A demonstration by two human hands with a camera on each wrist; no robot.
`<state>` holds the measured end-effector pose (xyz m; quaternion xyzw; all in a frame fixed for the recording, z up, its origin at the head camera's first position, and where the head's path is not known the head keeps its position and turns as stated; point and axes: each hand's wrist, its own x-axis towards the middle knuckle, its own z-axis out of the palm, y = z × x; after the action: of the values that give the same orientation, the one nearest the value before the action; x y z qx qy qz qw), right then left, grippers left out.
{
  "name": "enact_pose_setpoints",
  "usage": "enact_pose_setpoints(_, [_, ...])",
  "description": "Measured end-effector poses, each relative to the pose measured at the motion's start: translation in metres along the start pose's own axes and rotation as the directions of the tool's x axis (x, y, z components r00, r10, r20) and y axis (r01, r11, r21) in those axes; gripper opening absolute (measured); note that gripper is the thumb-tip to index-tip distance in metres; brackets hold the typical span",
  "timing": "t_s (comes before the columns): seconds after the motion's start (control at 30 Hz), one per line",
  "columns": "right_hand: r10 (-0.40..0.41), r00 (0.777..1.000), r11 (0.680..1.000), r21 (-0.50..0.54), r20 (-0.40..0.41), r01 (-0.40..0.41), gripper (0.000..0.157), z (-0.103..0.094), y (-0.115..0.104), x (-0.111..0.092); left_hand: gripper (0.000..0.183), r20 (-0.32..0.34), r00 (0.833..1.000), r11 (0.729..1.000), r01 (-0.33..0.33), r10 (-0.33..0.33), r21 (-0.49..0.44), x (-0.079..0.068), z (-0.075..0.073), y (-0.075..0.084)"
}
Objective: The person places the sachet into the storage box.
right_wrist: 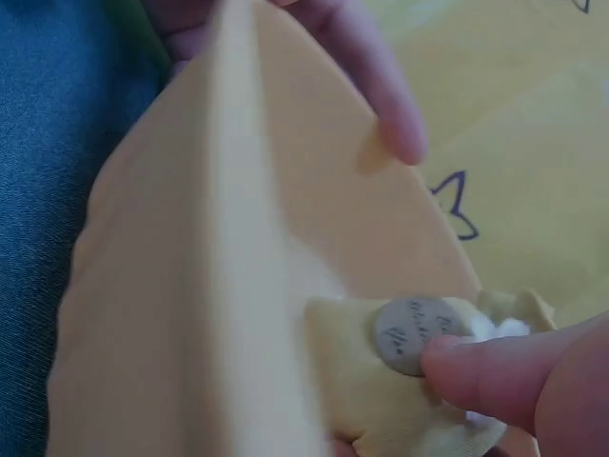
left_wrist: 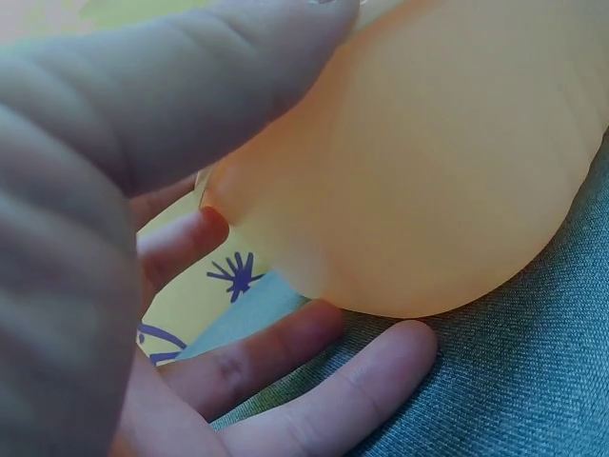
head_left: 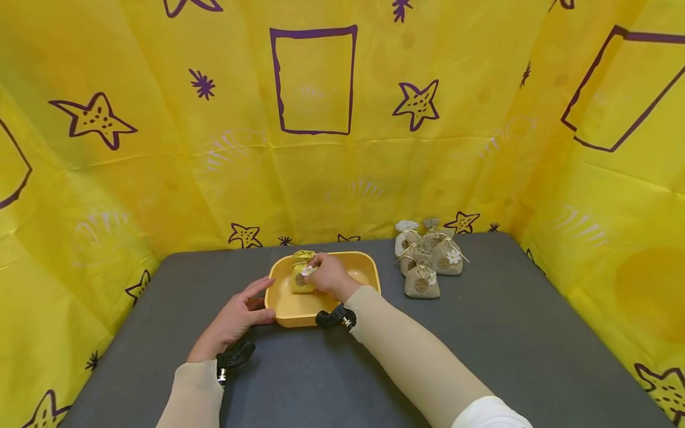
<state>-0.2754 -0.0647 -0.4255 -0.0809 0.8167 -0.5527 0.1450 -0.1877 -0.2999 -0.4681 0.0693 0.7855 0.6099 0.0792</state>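
Yellow cloth makes up the small bag (head_left: pixel 301 286), which is inside the pale orange tray (head_left: pixel 289 308), toward its left half. The bag's tied top points to the far wall, and its flat bottom faces the person, so its long way runs from near to far. Its round label (right_wrist: pixel 400 338) and white flower (head_left: pixel 307 271) are on the side that the head view sees. It is too hard to tell if the bag touches the tray floor. The tray's long way goes from left to right. The right hand (head_left: pixel 330 274) reaches in from the right and pinches the bag, with the thumb (right_wrist: pixel 490 376) by the label. The left hand (head_left: pixel 241 312) is spread wide at the tray's left end and touches it. The right hand hides a bit of the bag, and its arm crosses the tray's near right corner. Five other little bags (head_left: pixel 421 257) sit close together on the dark table (head_left: pixel 299 380), well apart from the tray, on its right. A yellow cloth (head_left: pixel 316 178) with stars hangs behind.
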Motion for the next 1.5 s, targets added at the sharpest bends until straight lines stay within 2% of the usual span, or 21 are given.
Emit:
enact_pose_setpoints(0.1, [0.048, 0.999, 0.999, 0.019, -0.013, -0.047, 0.031, 0.001, 0.001, -0.002, 0.077, 0.01, 1.0, 1.0, -0.007, 0.007, -0.005, 0.0, 0.001, -0.001])
enact_pose_setpoints(0.27, [0.126, 0.991, 0.985, 0.123, -0.054, -0.118, 0.031, 0.001, 0.0, -0.006, 0.079, 0.022, 1.0, 0.999, 0.0, 0.0, -0.04, -0.001, 0.002, -0.001])
enact_pose_setpoints(0.43, [0.092, 0.995, 0.975, 0.205, -0.048, -0.08, 0.029, 0.008, 0.001, -0.004, 0.079, 0.017, 1.0, 1.0, 0.008, -0.008, -0.024, -0.001, 0.001, 0.0])
enact_pose_setpoints(0.67, [0.065, 0.997, 0.978, 0.195, 0.04, -0.072, 0.036, 0.02, 0.001, 0.001, 0.078, 0.028, 1.0, 0.999, 0.009, -0.008, -0.034, 0.0, 0.001, 0.0])
enact_pose_setpoints(0.83, [0.066, 0.989, 0.979, 0.182, 0.13, -0.089, 0.042, 0.013, -0.002, -0.002, 0.078, 0.03, 0.999, 0.999, -0.01, 0.012, -0.05, 0.0, 0.002, 0.002])
enact_pose_setpoints(0.97, [0.051, 0.981, 0.986, 0.149, 0.188, -0.08, 0.049, -0.005, -0.006, -0.011, 0.078, 0.028, 0.999, 0.998, -0.015, 0.017, -0.057, -0.001, 0.002, 0.003])
enact_pose_setpoints(1.1, [-0.06, 0.985, 0.982, 0.184, 0.163, 0.029, 0.054, -0.033, -0.007, -0.03, 0.078, 0.022, 1.0, 0.998, -0.017, 0.018, -0.06, -0.003, 0.001, 0.002])
enact_pose_setpoints(1.17, [-0.147, 0.982, 0.962, 0.248, 0.123, 0.113, 0.052, -0.051, -0.003, -0.044, 0.079, 0.026, 0.999, 0.998, -0.019, 0.021, -0.064, -0.003, 0.001, 0.001])
enact_pose_setpoints(1.23, [-0.229, 0.971, 0.923, 0.332, 0.073, 0.193, 0.05, -0.069, 0.004, -0.058, 0.079, 0.028, 0.999, 0.998, -0.017, 0.019, -0.055, -0.003, 0.002, 0.0])
enact_pose_setpoints(1.37, [-0.324, 0.946, 0.848, 0.438, -0.014, 0.297, 0.048, -0.105, 0.026, -0.089, 0.08, 0.023, 1.0, 0.999, -0.016, 0.017, -0.031, -0.002, 0.002, -0.001])
enact_pose_setpoints(1.43, [-0.335, 0.941, 0.839, 0.44, -0.043, 0.32, 0.048, -0.121, 0.041, -0.102, 0.081, 0.016, 1.0, 1.0, -0.014, 0.014, -0.023, -0.002, 0.002, -0.002])
enact_pose_setpoints(1.5, [-0.338, 0.939, 0.843, 0.423, -0.06, 0.331, 0.048, -0.138, 0.06, -0.113, 0.081, 0.011, 1.0, 1.0, -0.009, 0.01, -0.018, -0.002, 0.003, -0.002])
